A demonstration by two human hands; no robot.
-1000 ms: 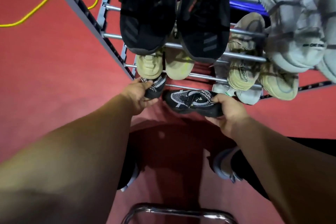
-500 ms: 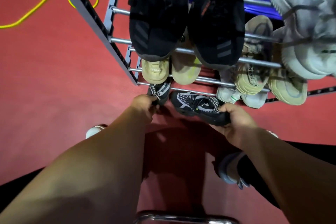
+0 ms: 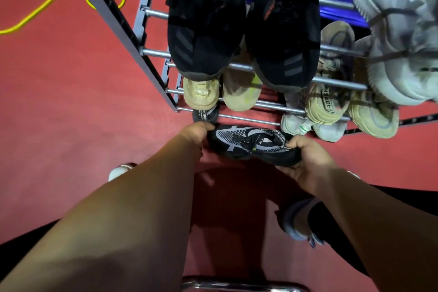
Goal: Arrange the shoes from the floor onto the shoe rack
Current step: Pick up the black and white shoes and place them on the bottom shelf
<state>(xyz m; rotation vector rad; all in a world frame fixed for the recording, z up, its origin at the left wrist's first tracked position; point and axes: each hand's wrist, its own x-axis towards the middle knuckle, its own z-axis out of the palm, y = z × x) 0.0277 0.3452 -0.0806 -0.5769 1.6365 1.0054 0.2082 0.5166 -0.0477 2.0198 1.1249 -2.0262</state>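
- The right hand [image 3: 308, 159] grips the heel end of a black-and-white knit shoe [image 3: 248, 143], fingers curled over the collar. The shoe lies sideways just near of the rack's lowest rail. Whether it touches the floor cannot be told.
- The left hand [image 3: 195, 131] sits at that shoe's toe, knuckles up. Its fingertips are hidden under the hand, so I cannot tell whether it holds anything.
- Just beyond the left hand, a dark shoe [image 3: 205, 115] pokes out of the lowest tier of the shoe rack [image 3: 154, 51], mostly hidden by the tier above.
- Bottom tier, right: a white pair [image 3: 329, 129], partly covered by the shoes above.
- Next tier up: a beige pair on the left [image 3: 239, 95] with only the ends showing, and a second beige pair on the right [image 3: 374, 116].
- Top tier: a black pair [image 3: 206, 31] on the left, cut off by the far frame edge. A pale grey shoe [image 3: 403, 66] is on the right, running out of view.
- Writing: "ESIGNED" shows on the left beige pair, its first letter lost. One right beige shoe reads roughly "AFROREN". The lettering on the dark shoe and on the held shoe's collar is too small to read.
- On the red floor, a yellow cable [image 3: 47, 2] loops at far left.
- A chrome tube [image 3: 237, 285] is cut off at the near edge.
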